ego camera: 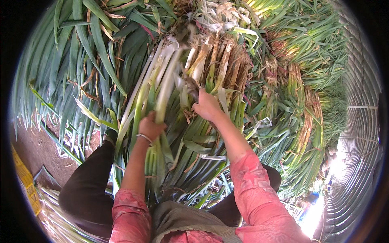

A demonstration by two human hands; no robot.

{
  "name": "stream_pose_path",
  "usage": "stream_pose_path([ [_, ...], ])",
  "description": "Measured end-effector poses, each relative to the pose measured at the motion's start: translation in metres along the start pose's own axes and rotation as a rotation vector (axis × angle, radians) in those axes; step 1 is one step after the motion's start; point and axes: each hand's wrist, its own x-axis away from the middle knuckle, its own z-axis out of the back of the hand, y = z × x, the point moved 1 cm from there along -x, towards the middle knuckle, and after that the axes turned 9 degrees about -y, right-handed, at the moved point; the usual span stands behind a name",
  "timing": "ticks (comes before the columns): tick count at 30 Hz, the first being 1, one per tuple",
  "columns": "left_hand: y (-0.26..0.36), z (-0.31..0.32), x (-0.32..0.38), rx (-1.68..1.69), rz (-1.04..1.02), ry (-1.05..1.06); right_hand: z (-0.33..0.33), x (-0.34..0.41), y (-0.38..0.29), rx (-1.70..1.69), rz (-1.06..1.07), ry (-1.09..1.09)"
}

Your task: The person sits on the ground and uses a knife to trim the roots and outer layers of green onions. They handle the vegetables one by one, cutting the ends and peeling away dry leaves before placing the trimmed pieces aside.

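Observation:
My left hand (152,126) grips a large green onion stalk (166,86) around its pale lower part; the stalk is blurred and its root end points away from me. Against its right side, my right hand (207,104) is closed on a blurred dark brown object (191,86), whose kind I cannot tell. Peeled white onion stalks (141,85) lie to the left of the held one. Beyond my right hand are unpeeled onions (226,60) with brown skins and dry roots. Their green leaves (194,152) spread towards my lap.
Heaped green onions (73,60) fill the left side, and tied bundles (297,100) are stacked at the right. Stripped pale skins (218,15) lie at the far end. A yellow plastic crate (25,179) stands at the left edge, by bare ground (45,145). A ribbed wall (361,121) bounds the right.

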Motion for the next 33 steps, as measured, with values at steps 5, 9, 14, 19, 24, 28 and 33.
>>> stream_pose_path([
  [5,0.053,0.038,0.009,-0.384,-0.11,0.72,-0.018,0.067,0.025,-0.077,-0.133,0.109],
  [9,0.066,-0.007,-0.021,-0.232,-0.445,0.467,-0.043,0.112,0.026,-0.119,-0.135,0.025],
  [14,0.023,-0.079,-0.075,-0.161,-0.45,0.301,-0.053,0.138,0.019,-0.183,-0.101,-0.006],
  [19,0.05,-0.067,-0.118,-0.297,-0.24,0.094,-0.049,0.12,0.034,-0.136,-0.149,-0.015],
  [24,0.033,-0.06,-0.116,0.087,-0.265,0.144,-0.048,0.109,0.02,-0.099,-0.135,0.031],
  [28,0.025,-0.01,-0.118,0.643,0.044,0.183,-0.053,0.122,0.017,-0.017,-0.136,-0.112],
  [33,0.001,0.078,-0.145,-0.027,-0.157,0.9,-0.047,0.094,0.017,-0.073,-0.144,0.109],
])
